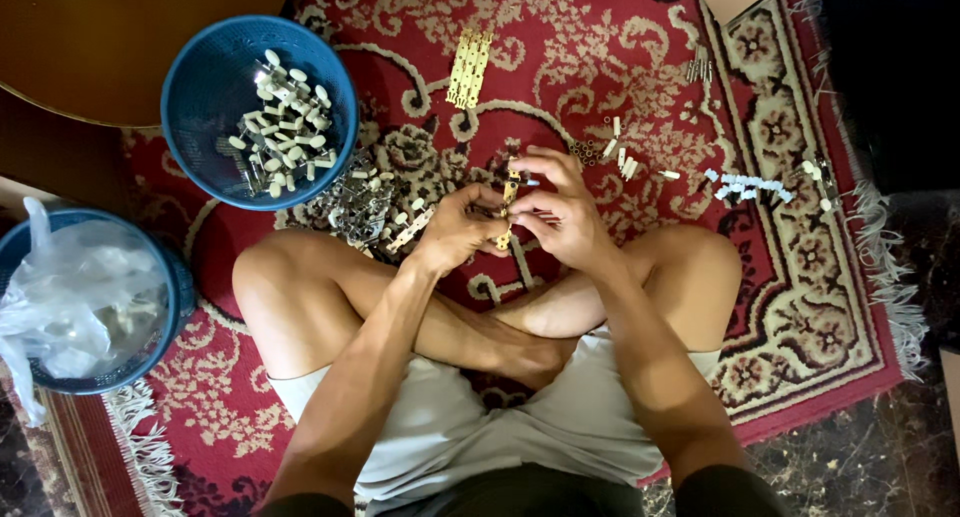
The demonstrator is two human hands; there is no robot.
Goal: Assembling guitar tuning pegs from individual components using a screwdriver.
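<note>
Red patterned rug (pixel 800 307) bears two blue baskets (pixel 200 167) (one plastic-lined), brass strips (pixel 468 69), scattered small parts (pixel 365 199)

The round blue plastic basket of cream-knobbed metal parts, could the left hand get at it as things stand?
Probably yes. The round blue plastic basket sits open-topped on the rug beyond the left knee, with nothing covering it. But the left hand is pinching a small brass strip together with the right hand.

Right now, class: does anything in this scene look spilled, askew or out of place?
Nothing looks damaged. Small parts lie loose on the red rug: a metal heap beside the blue basket and white pieces scattered right.
</note>
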